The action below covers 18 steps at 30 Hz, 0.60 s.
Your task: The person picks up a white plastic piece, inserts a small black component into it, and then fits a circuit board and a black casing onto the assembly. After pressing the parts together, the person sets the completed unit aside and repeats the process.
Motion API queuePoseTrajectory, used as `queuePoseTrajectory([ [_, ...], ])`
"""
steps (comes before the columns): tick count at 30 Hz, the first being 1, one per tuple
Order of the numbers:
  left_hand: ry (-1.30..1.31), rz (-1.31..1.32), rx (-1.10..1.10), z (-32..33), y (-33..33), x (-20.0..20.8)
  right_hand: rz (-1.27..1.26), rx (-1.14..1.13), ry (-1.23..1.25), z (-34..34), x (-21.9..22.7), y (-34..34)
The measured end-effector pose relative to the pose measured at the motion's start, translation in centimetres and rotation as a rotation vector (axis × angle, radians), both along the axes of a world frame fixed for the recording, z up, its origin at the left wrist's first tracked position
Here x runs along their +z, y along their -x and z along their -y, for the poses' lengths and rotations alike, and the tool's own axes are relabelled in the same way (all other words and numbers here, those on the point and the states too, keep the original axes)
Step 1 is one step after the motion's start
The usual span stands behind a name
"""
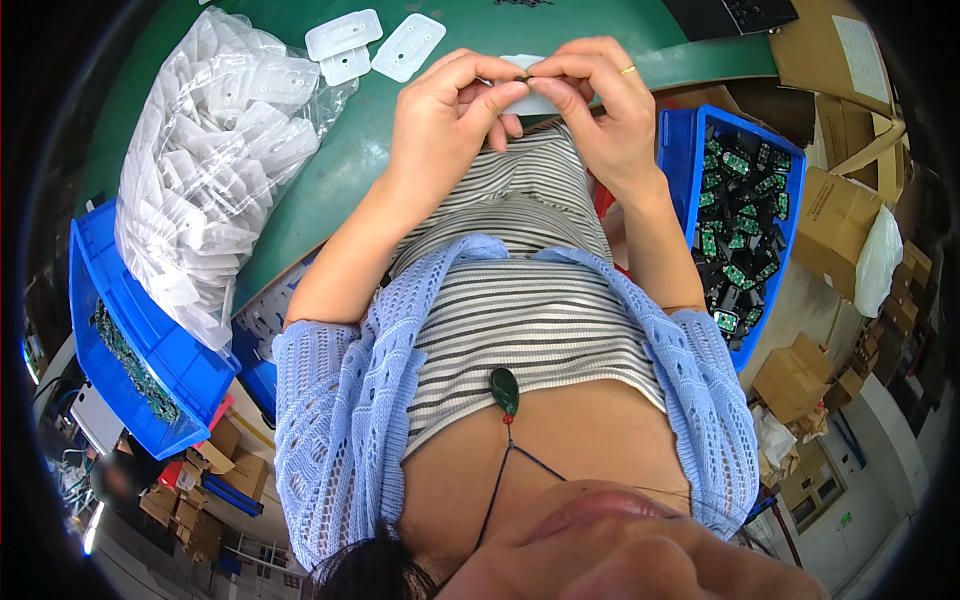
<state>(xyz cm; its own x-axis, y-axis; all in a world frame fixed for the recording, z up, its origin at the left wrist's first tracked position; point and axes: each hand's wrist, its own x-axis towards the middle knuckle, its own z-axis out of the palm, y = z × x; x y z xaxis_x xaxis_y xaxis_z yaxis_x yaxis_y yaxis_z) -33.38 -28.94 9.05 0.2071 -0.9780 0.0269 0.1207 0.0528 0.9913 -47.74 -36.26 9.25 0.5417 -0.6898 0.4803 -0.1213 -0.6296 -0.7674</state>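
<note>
My left hand and my right hand meet over the near edge of the green table. Thumb and forefinger of each are pinched together around a small dark piece, mostly covered by the fingertips, so its kind cannot be made out. Just beneath the fingers shows a translucent white plastic plate, partly hidden; whether a hand touches it I cannot tell. Left of my hands, a few similar white plates with small holes lie on the table.
A large clear bag of white plates rests at the table's left. Blue bins flank me: one with green circuit boards on the left, another with black parts carrying green boards on the right. Cardboard boxes stand farther right.
</note>
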Motion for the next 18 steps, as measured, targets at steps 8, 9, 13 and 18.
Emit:
queuePoseTrajectory([
  [8,-0.033,-0.157,0.059,-0.3,0.0,-0.8,-0.007,-0.114,-0.204,-0.7,-0.1,0.0],
  [9,-0.085,-0.153,0.031,-0.3,0.0,-0.8,-0.002,-0.119,-0.252,-0.8,-0.3,-0.1],
  [13,-0.098,-0.166,0.035,-0.4,0.2,-0.7,0.012,-0.136,-0.342,-0.8,-0.6,-0.2],
  [18,-0.028,-0.102,0.062,-0.6,0.7,-1.3,-0.004,-0.104,-0.352,-0.7,-0.2,-0.4],
])
